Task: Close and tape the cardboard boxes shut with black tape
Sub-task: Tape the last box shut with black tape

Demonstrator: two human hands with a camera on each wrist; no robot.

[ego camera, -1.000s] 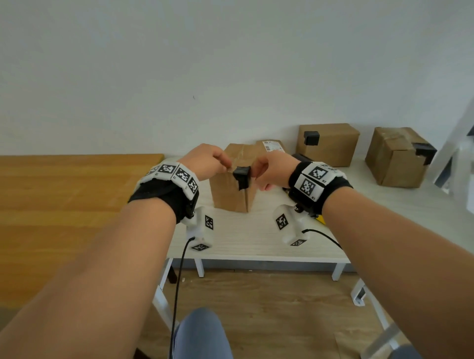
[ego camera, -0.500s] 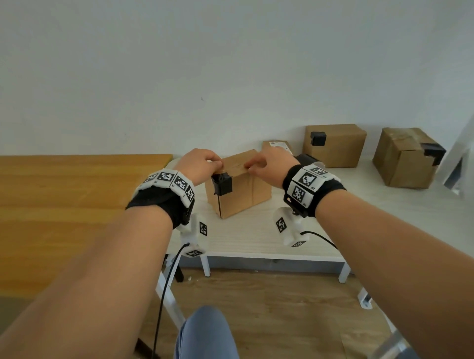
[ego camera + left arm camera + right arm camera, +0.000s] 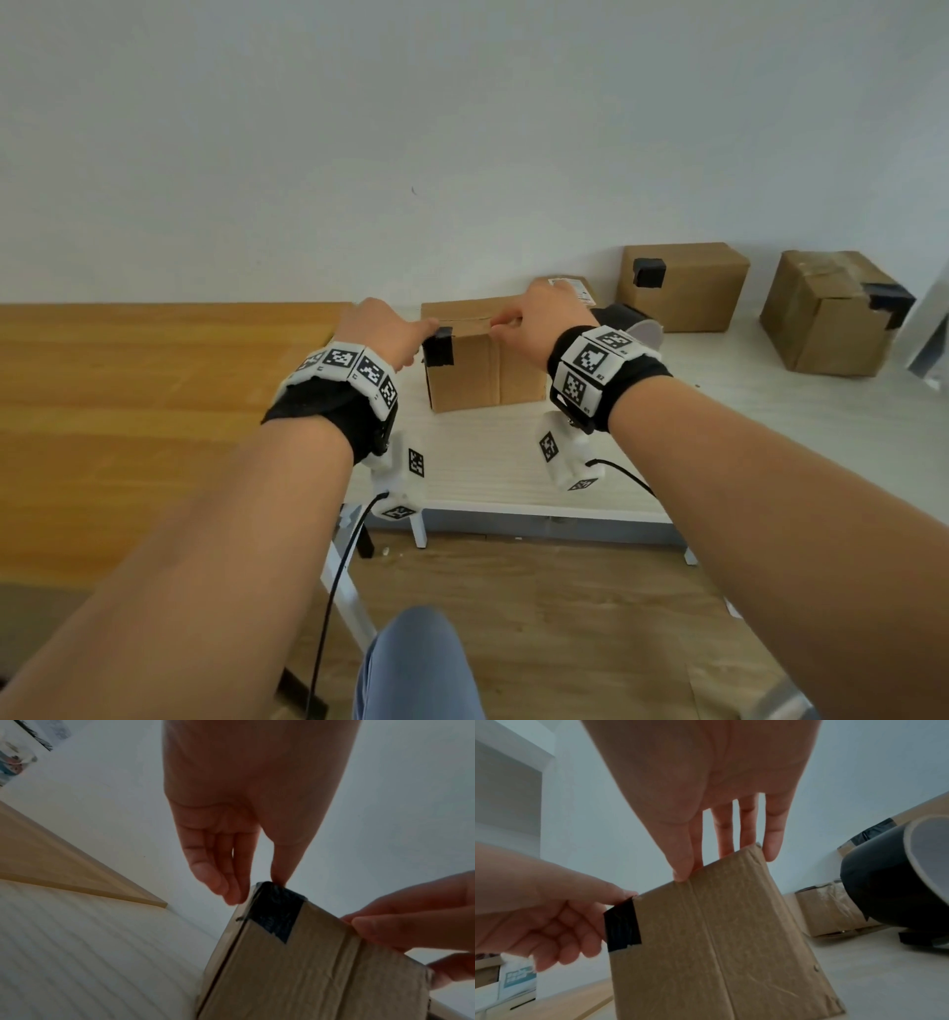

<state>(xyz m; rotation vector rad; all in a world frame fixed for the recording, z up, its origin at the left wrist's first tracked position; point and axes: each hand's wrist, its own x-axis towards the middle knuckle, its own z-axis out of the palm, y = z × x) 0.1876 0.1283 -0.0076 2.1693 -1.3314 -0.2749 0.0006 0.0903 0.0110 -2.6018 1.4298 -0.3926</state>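
Observation:
A small cardboard box [image 3: 488,370] stands on the white table [image 3: 493,462] with its flaps down. A patch of black tape [image 3: 439,349] wraps its top left corner. My left hand [image 3: 390,334] presses one straight fingertip on that tape [image 3: 275,912] at the top edge, its other fingers loosely bent beside the box. My right hand [image 3: 534,324] rests straight fingers across the box top [image 3: 718,943], with its thumb at the front upper edge. The black tape roll [image 3: 626,321] lies just behind my right wrist.
Two more cardboard boxes with black tape, one [image 3: 685,285] and another [image 3: 834,308], stand at the back right by the wall. A small labelled box [image 3: 570,288] sits behind my right hand. A wooden table [image 3: 154,385] adjoins on the left.
The box has turned from corner-on to face-on, so the taped corner has moved from the front to the top left. Both hands have followed it and stayed on its top.

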